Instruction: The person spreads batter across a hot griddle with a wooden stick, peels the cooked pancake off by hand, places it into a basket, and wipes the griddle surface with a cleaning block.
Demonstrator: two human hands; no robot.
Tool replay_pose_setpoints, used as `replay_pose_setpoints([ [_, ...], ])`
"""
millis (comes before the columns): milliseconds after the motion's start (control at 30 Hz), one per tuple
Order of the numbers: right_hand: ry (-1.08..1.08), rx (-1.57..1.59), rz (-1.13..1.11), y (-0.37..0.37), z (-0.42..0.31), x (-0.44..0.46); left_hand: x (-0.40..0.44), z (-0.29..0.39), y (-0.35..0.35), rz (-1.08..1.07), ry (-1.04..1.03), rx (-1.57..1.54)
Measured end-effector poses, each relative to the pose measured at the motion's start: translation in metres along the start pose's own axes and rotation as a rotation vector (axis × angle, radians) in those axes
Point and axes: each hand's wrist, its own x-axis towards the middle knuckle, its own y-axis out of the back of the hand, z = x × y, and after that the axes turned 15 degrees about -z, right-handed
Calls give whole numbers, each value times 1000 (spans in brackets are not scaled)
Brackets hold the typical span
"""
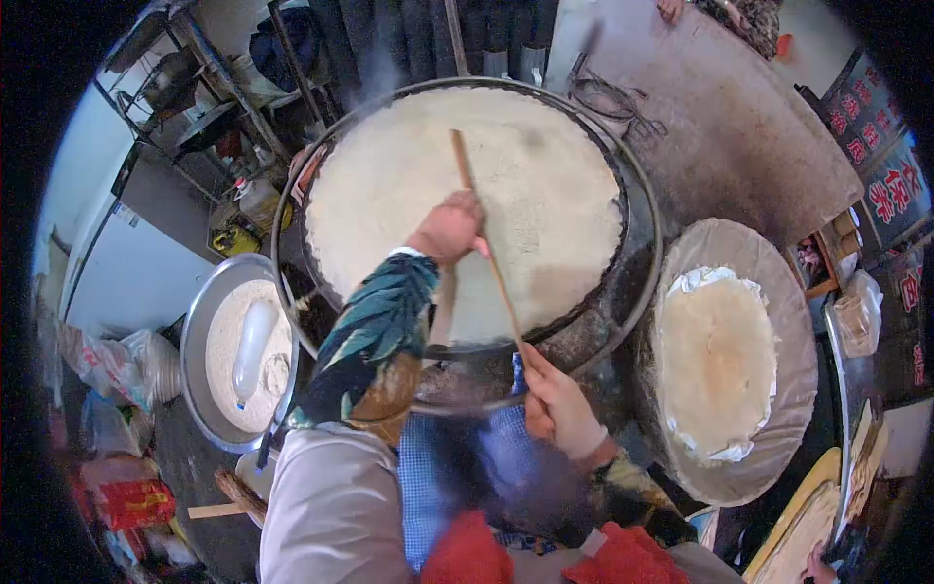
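Observation:
A thin wooden stick [501,282] lies slantwise over a large pale flatbread [389,175] on a round griddle [623,229]. My left hand [450,229] is closed around the stick's middle, above the flatbread. At the near end of the stick, by the griddle's front edge, my right hand [564,409] grips it with bent fingers. The flatbread's surface is mostly smooth, with a rougher patch right of the stick, and its edge looks dark. Beneath my left hand, a brownish upright strip is too unclear to name.
Left stands a metal basin [199,380] of flour with a clear plastic bottle [255,346] in it. Right, a cloth-covered round basket [788,341] holds stacked flatbreads [720,360]. A metal ring [650,185] surrounds the griddle. Another person's hand [671,10] rests on the far board [720,117].

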Motion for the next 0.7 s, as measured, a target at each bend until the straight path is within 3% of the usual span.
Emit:
replay_pose_setpoints([
  [167,-109,-227,-88,-1,1,51,-92,-66,-25,119,201,28],
  [200,-36,-404,-154,-4,11,57,-122,-68,-30,186,203,79],
  [267,111,-618,-248,2,45,72,-173,-35,-15,-38,384,118],
  [300,184,-668,-276,13,66,74,-198,-36,-35,51,349,16],
  [333,215,-748,-322,1,53,49,-219,-50,-78,75,489,-12],
  [367,-8,-921,-276,-9,37,25,-241,-24,-66,127,434,23],
  [400,2,-927,-269,-11,40,4,-252,-18,-84,47,493,90],
  [433,-266,-986,-207,-24,23,-22,-242,29,-44,145,420,115],
  [467,47,-943,-92,-6,69,-31,-222,47,-24,158,369,28],
  [500,45,-955,-85,-1,77,-48,-194,72,4,160,319,-47],
  [533,-2,-830,33,-3,78,-68,-164,86,25,177,165,89],
  [600,-47,-708,162,-10,71,-91,-97,104,38,249,14,-92],
  [667,59,-409,388,-17,66,-100,-33,114,50,273,-224,4],
  [700,39,-404,391,-17,60,-98,1,112,43,266,-297,64],
])
